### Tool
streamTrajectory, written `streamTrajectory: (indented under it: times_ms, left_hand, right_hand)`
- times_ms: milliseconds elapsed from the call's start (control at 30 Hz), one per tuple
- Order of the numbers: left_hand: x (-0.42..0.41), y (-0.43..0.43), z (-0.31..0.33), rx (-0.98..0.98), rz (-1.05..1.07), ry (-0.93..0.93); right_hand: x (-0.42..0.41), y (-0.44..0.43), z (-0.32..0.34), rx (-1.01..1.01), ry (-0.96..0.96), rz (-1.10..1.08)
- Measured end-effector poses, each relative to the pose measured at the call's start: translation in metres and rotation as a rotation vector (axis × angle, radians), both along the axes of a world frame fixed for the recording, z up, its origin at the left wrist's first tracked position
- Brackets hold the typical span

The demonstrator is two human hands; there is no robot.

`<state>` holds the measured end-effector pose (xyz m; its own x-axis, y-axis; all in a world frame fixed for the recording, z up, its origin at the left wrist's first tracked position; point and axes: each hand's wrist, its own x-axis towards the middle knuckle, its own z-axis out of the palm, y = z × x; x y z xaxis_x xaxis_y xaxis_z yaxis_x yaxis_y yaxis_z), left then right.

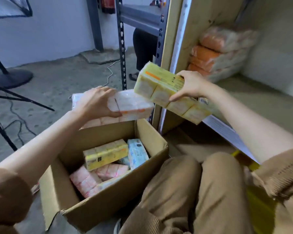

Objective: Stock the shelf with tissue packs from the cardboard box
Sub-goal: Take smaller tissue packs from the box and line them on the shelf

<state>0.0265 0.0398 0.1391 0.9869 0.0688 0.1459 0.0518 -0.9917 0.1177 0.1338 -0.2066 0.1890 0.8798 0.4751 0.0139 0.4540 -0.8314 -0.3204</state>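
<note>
1. Left hand (98, 102): fingers curled over the top and thumb under the near edge of a white-and-orange tissue pack (134, 107); grip firm; the pack is held roughly level above the far rim of the cardboard box (108, 205), clear of the contents.
2. Right hand (188, 86): fingers wrapped over the upper face and thumb pressed on the front face of a yellow tissue pack (161, 88); the pack is tilted, left end raised, right end lower and in front of the shelf edge.
3. Held packs relative to each other: near one another; the yellow tissue pack's lower left corner sits just above the right end of the white-and-orange tissue pack; whether they touch cannot be told.
4. Cardboard box: open on the floor, between the left arm and the person's knees (184, 183); inside lie a second yellow pack (105, 154) on top, a blue pack (137, 154) just to its right, and pink packs (86, 181) beneath; all sit well below both hands.
5. Shelf (260, 95): a wooden board on the right, beyond the right hand; a stack of orange-and-white packs (216, 53) sits at its back left corner, apart from the held yellow tissue pack.
6. Surroundings: a grey metal rack upright (123, 48) stands behind the box; a white cable (110, 73) lies on the concrete floor; a round black stand base (10, 78) sits at far left.
</note>
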Motion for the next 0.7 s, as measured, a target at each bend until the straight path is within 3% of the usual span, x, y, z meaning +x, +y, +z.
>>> streamTrajectory:
  times_ms: [233, 700]
  left_hand:
    - [0.063, -0.081, 0.053, -0.1, -0.22, -0.062]
    - [0.179, -0.275, 0.072, -0.051, -0.628, 0.247]
  right_hand:
    - [-0.023, -0.123, 0.055, -0.061, -0.084, -0.285]
    - [-0.06, -0.322, 0.053, -0.152, 0.11, -0.728]
